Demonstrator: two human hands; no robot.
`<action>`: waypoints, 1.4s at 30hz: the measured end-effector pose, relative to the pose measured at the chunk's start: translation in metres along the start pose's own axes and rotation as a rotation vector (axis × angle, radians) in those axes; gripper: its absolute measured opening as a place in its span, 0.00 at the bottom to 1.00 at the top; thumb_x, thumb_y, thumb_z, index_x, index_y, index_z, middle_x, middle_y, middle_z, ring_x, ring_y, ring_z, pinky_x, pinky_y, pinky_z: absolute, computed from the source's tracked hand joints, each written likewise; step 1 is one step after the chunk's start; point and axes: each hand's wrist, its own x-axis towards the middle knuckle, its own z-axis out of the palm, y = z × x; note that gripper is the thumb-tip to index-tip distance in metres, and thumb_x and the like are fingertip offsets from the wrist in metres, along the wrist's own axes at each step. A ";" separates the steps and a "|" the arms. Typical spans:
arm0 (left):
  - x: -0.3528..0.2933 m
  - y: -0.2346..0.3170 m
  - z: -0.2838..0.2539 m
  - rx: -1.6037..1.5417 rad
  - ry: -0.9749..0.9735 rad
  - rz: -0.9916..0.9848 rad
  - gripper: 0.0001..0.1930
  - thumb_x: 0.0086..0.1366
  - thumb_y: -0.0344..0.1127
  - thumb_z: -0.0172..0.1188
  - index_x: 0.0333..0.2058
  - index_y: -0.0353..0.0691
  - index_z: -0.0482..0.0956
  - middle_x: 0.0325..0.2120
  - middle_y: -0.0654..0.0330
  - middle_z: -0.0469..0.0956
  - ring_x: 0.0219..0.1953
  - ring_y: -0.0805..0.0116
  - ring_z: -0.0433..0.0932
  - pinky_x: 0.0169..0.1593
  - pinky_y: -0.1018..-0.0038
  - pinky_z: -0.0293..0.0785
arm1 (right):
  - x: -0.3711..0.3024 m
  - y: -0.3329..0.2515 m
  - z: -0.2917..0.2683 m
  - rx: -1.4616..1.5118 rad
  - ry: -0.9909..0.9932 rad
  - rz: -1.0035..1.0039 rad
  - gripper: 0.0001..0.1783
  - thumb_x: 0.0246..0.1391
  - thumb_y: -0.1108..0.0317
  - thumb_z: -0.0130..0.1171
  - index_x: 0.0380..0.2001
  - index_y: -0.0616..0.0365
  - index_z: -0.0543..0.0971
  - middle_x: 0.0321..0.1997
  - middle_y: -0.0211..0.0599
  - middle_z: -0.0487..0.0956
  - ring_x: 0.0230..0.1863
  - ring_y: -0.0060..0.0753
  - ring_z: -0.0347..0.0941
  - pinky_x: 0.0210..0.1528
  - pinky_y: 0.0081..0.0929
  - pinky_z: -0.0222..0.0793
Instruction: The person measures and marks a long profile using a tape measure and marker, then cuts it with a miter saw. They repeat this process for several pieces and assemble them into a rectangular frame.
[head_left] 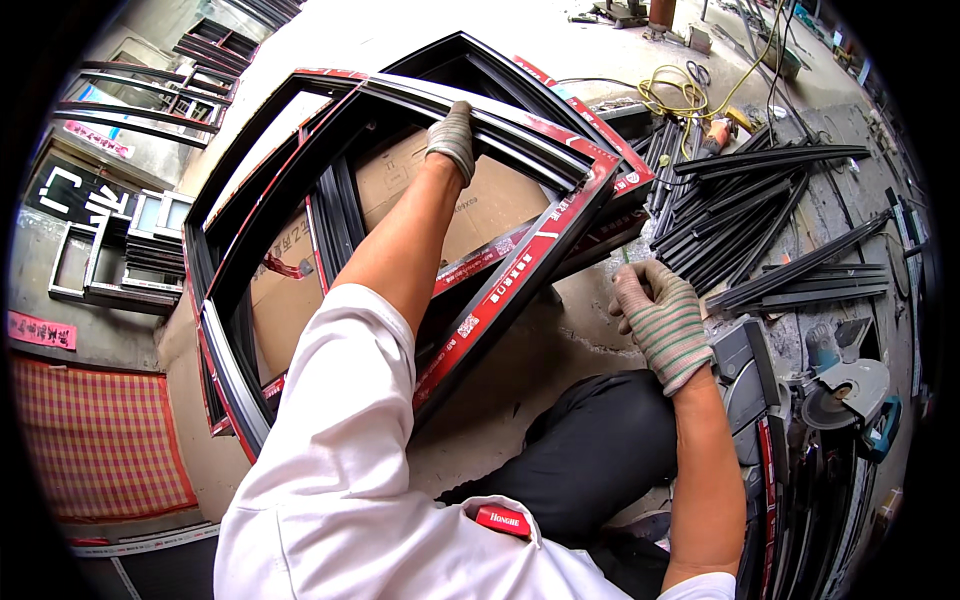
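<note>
Left hand [452, 137] grips frame [520, 262] rail

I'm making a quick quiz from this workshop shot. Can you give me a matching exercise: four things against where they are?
Things:
1. left hand
2. right hand
3. angle grinder
4. yellow cable

Places:
A. coiled on the floor at the far side
B. gripping the top frame's far rail
C. on the floor at the right
D. beside the frame's near right corner, holding nothing visible

Pairs: 1-B, 2-D, 3-C, 4-A
</note>
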 end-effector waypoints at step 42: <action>0.014 0.001 -0.002 0.073 0.027 0.049 0.17 0.67 0.46 0.69 0.41 0.37 0.81 0.32 0.58 0.82 0.28 0.62 0.82 0.32 0.66 0.85 | 0.007 0.008 0.001 -0.042 -0.077 -0.017 0.17 0.72 0.56 0.61 0.41 0.63 0.83 0.27 0.31 0.82 0.21 0.16 0.74 0.26 0.19 0.74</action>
